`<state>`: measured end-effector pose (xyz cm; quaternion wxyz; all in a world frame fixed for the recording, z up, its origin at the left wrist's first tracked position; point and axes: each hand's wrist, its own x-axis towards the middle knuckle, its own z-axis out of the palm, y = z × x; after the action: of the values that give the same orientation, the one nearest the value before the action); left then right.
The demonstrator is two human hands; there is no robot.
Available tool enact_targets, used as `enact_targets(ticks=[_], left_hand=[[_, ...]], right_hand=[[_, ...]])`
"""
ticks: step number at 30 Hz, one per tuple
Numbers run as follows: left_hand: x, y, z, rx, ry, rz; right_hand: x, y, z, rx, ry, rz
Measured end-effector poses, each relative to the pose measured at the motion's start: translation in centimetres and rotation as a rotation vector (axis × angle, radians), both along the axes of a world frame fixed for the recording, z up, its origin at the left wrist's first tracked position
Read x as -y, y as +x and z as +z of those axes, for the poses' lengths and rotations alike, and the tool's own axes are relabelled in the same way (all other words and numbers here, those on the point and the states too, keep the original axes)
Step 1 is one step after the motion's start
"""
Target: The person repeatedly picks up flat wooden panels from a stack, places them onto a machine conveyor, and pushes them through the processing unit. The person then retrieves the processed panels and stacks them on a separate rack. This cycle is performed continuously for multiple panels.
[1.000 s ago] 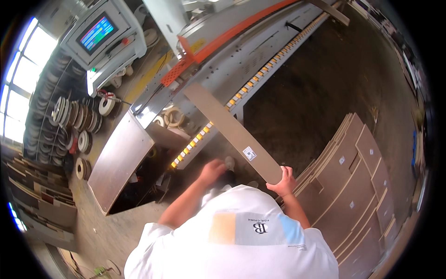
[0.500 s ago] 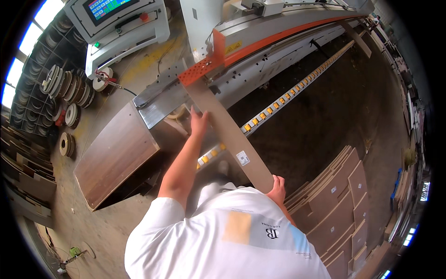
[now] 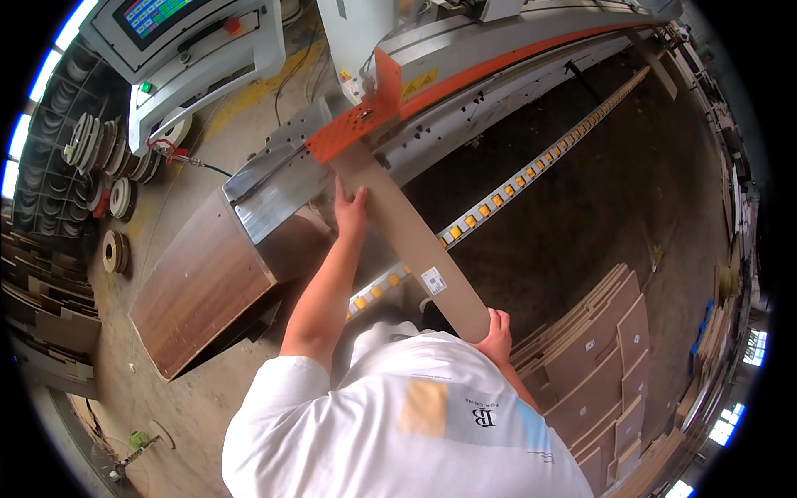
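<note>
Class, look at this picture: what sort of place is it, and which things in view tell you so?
Probably a woodworking or furniture-panel workshop: a long industrial machine with a control screen, stacked cut boards, and rolls of edging strip.

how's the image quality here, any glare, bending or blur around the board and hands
Head view: strong fisheye, so the long board and the machine's orange rail bow toward the black rim; windows at the left edge blow out white; left hand and right hand are sharp, evenly lit, with no glare.

White label (image 3: pixel 433 281), colourful console screen (image 3: pixel 158 13)
</note>
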<state>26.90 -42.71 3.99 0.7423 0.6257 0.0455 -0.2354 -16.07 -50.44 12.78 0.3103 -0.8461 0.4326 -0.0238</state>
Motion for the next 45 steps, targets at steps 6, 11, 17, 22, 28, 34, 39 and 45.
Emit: enact_targets(ticks=[6, 11, 17, 22, 28, 34, 39, 45], left_hand=[[3.6, 0.2, -0.1, 0.007, 0.016, -0.018], [8.5, -0.3, 1.0, -0.003, -0.014, -0.057], [13.9, 0.0, 1.1, -0.081, -0.054, -0.123], [16.9, 1.0, 1.2, -0.133, -0.042, -0.289], [18.8, -5.9, 1.5, -0.070, 0.041, -0.500], [16.5, -21.2, 3.9, -0.068, -0.040, -1.105], [11.1, -27.6, -2.4, -0.064, 0.091, -1.526], [5.7, -31.5, -4.2, 0.081, 0.372, -1.852]], right_hand=[[4.3, -0.2, 0.0, -0.098, -0.009, 0.020], [9.0, -0.8, -0.2, -0.104, -0.043, 0.031], [14.5, -1.3, -0.4, -0.048, -0.121, 0.049], [17.9, -1.5, -0.3, -0.110, -0.249, 0.012], [14.5, -4.5, 1.9, 0.017, -0.356, -0.196], [0.4, -16.1, -5.3, -0.092, 0.006, -0.432], [-16.6, -24.1, -9.3, -0.320, 0.149, -0.757], [-29.5, -27.4, -10.7, -0.326, 0.484, -1.322]])
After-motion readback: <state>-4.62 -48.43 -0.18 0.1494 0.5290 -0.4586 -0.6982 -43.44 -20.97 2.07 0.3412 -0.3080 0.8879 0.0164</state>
